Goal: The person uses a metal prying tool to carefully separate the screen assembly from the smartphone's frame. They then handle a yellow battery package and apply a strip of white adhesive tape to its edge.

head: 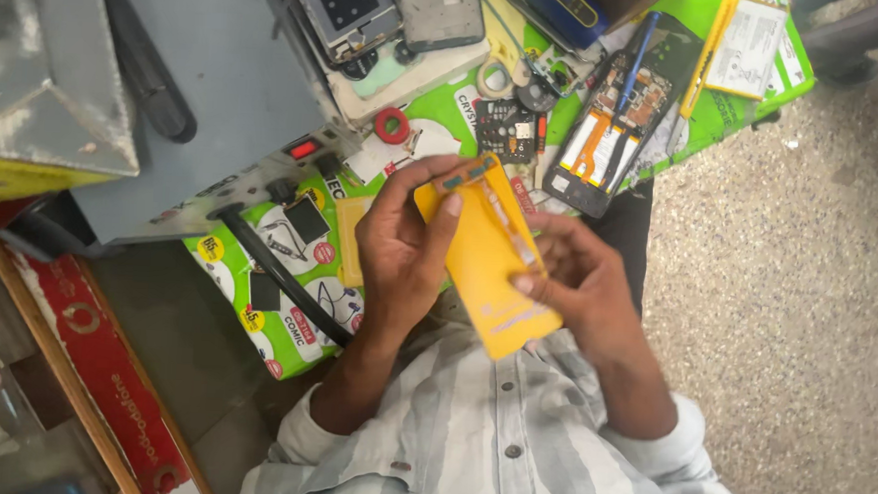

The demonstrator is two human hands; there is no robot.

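Both my hands hold a flat yellow phone panel (488, 275) over my lap, tilted, with a thin flex strip (468, 170) at its top end. My left hand (399, 250) grips the panel's left edge, thumb pressed on its face near the top. My right hand (582, 285) holds the right edge, fingertips pinching along a narrow strip on the panel's surface. My striped shirt (489, 440) fills the bottom of the view.
An opened phone with exposed board (606, 125) lies on a green printed mat (294, 335), with a blue tool (634, 57) across it. A grey machine box (218, 75) with a red switch (304, 150), a black cable (278, 269), a red ring (392, 126) and phone frames (436, 11) sit nearby. Speckled floor (787, 295) lies right.
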